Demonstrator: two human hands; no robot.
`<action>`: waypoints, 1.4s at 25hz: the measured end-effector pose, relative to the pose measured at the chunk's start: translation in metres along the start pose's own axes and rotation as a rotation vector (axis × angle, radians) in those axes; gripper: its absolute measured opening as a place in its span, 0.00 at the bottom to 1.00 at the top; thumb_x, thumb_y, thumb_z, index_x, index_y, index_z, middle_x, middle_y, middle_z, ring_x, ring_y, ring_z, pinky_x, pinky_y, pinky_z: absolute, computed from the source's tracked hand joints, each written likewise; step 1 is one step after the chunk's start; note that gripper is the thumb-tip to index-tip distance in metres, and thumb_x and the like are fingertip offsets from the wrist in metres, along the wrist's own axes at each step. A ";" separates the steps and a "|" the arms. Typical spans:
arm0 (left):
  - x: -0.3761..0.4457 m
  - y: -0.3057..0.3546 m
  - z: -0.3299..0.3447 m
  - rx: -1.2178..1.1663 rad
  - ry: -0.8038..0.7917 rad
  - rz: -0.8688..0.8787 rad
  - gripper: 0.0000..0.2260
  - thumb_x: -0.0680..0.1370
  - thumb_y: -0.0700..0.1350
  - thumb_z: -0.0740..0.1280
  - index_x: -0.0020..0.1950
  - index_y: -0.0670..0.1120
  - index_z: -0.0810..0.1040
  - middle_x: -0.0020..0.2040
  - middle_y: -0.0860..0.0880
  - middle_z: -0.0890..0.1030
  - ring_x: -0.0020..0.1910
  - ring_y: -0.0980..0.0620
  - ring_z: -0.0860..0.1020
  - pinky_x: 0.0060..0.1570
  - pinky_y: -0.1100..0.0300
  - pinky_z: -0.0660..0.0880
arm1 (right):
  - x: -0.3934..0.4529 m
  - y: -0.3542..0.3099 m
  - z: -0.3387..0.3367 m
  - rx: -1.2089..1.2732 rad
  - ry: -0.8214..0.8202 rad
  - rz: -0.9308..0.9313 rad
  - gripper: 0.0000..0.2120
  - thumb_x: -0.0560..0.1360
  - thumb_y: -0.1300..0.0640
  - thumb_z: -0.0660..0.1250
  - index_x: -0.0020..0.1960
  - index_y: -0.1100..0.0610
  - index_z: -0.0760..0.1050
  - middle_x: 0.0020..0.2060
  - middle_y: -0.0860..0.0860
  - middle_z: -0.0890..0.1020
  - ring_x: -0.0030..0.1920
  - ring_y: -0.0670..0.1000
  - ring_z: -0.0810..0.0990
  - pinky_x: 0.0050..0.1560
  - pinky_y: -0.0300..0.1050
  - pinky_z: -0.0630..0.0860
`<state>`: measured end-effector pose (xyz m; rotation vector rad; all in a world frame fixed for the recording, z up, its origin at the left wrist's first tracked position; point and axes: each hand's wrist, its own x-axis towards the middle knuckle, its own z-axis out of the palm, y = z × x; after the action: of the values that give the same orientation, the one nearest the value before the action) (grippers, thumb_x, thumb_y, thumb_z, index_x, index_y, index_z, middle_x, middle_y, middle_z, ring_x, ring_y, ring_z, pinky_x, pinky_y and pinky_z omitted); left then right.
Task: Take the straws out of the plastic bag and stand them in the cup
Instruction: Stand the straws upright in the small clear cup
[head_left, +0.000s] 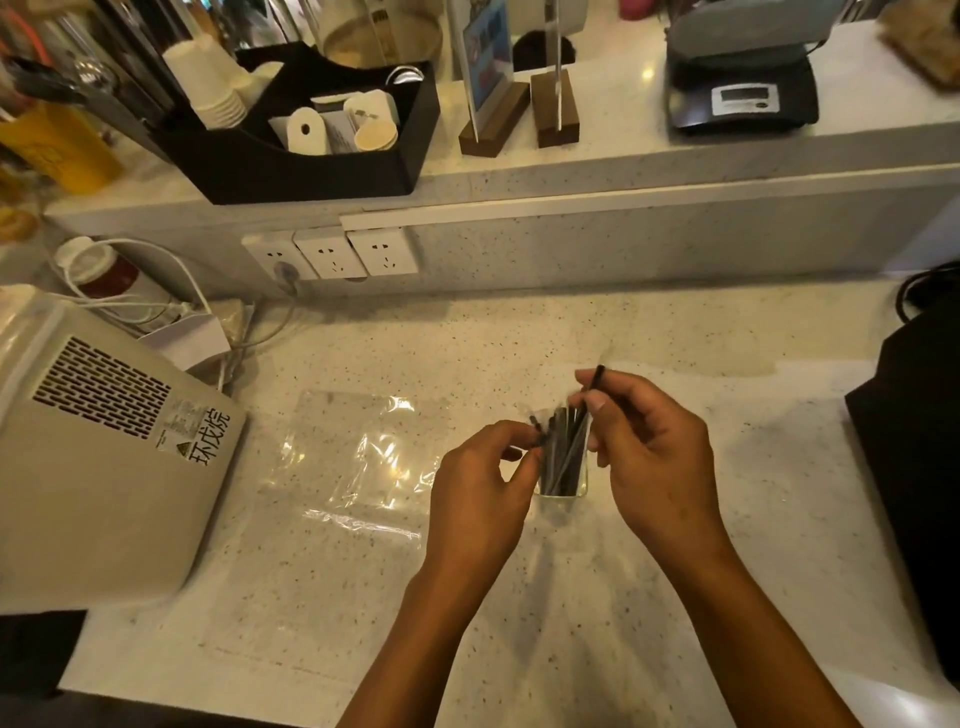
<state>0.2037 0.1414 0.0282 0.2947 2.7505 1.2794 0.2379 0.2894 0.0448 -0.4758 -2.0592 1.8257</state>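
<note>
Near the worktop's front edge, the cup (563, 480) already holds most straws (561, 452), while the plastic bag (358, 457) lies flat and apparently empty just beside it. The right hand (649, 457) pinches one straw over the cup and the left hand (483, 483) pinches the straw tops, so the task looks nearly done.

Legible marking noted: three large black Chinese characters, 环戊烷, on the side panel of the beige appliance (104, 467) at left. White label (179, 426) just above them carries a black warning triangle (its fine print too small to read). Scale display (744, 98) unreadable.
</note>
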 end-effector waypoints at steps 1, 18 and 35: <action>0.000 0.000 0.001 0.004 -0.001 -0.006 0.06 0.79 0.50 0.70 0.55 0.57 0.83 0.49 0.64 0.84 0.49 0.64 0.81 0.46 0.74 0.71 | 0.003 -0.005 -0.001 0.032 0.023 -0.010 0.12 0.82 0.54 0.64 0.54 0.35 0.78 0.46 0.37 0.85 0.41 0.40 0.84 0.38 0.30 0.78; -0.001 -0.022 0.010 -0.076 0.032 -0.137 0.05 0.77 0.52 0.72 0.52 0.59 0.86 0.48 0.61 0.86 0.49 0.63 0.82 0.51 0.60 0.78 | -0.012 -0.010 -0.020 -0.135 0.003 -0.099 0.05 0.76 0.44 0.67 0.51 0.39 0.80 0.45 0.34 0.84 0.43 0.42 0.85 0.41 0.32 0.80; 0.017 -0.002 -0.022 -0.342 0.134 -0.100 0.05 0.77 0.48 0.73 0.51 0.52 0.87 0.45 0.62 0.86 0.49 0.65 0.82 0.46 0.75 0.74 | -0.045 0.048 -0.005 -0.357 -0.106 -0.097 0.07 0.76 0.56 0.72 0.53 0.47 0.83 0.46 0.37 0.82 0.50 0.41 0.80 0.42 0.28 0.76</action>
<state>0.1832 0.1275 0.0410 0.0444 2.5448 1.7615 0.2815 0.2784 -0.0044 -0.3671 -2.4474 1.4605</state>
